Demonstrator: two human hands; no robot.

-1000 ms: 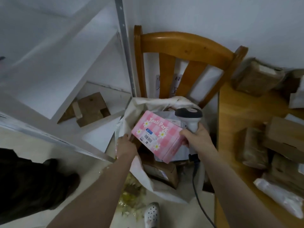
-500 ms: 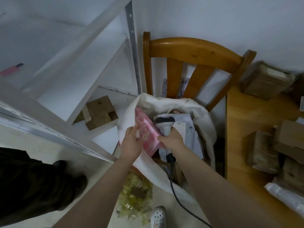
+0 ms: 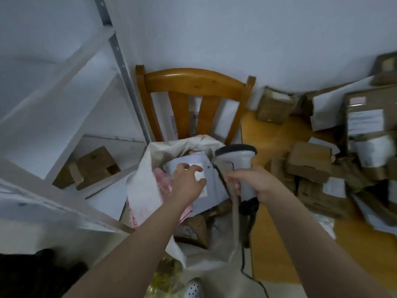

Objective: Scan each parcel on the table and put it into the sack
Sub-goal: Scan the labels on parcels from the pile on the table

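Sack (image 3: 141, 190) one, scanner (image 3: 242, 160) one, chair (image 3: 193, 82) one.

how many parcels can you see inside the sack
3: a pink box at the left, a grey mailer on top, a brown box below. More may be hidden.

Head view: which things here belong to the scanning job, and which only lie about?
For the job: scanner, held by the right hand; sack; pink box inside it; left hand, open above the sack; parcels waiting on the table.
Just lying about: chair; shelf; cardboard piece on the shelf; shoe.
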